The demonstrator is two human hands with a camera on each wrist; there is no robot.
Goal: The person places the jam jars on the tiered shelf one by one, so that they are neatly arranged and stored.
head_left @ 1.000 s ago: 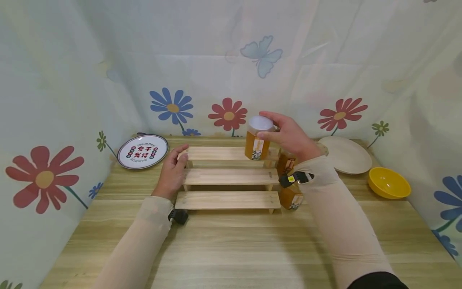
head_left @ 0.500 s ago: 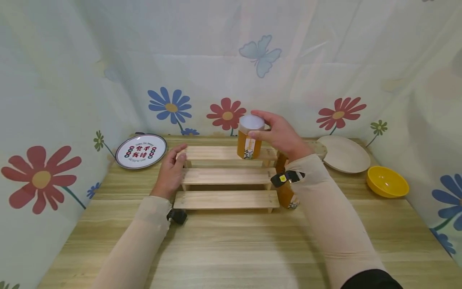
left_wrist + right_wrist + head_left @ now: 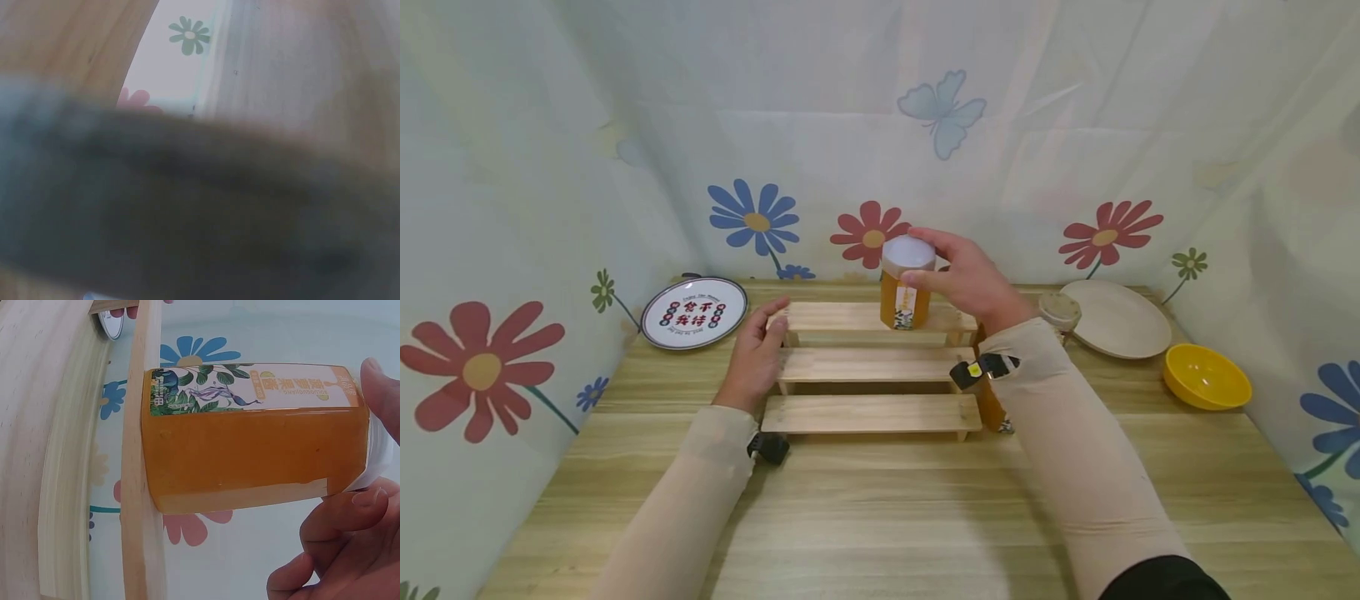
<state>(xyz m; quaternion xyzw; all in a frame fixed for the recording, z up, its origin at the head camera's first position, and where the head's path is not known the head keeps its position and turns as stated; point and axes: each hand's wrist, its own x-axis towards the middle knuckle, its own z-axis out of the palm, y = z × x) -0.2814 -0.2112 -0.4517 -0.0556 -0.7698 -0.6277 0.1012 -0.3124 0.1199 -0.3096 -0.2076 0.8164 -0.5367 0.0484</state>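
My right hand (image 3: 966,279) pinches a honey jar (image 3: 897,292) by its white lid, thumb in front and fingers behind. Amber filling and a printed label show on the jar in the right wrist view, its base right at the top board. A three-step wooden shelf (image 3: 872,365) stands on the table. My left hand (image 3: 756,354) grips the left end of its top step; some of those fingertips (image 3: 131,312) show in the right wrist view. A dark blur covers much of the left wrist view.
Another amber jar (image 3: 992,408) stands by the shelf's right side, mostly hidden by my right forearm. Further right are a beige-lidded jar (image 3: 1060,312), a beige plate (image 3: 1123,321) and a yellow bowl (image 3: 1206,379). A white plate with red lettering (image 3: 692,312) lies at the back left.
My right hand has carried the honey jar leftward along the top step, toward its middle. The beige-lidded jar has come into fuller view. My left hand has stayed on the shelf end.
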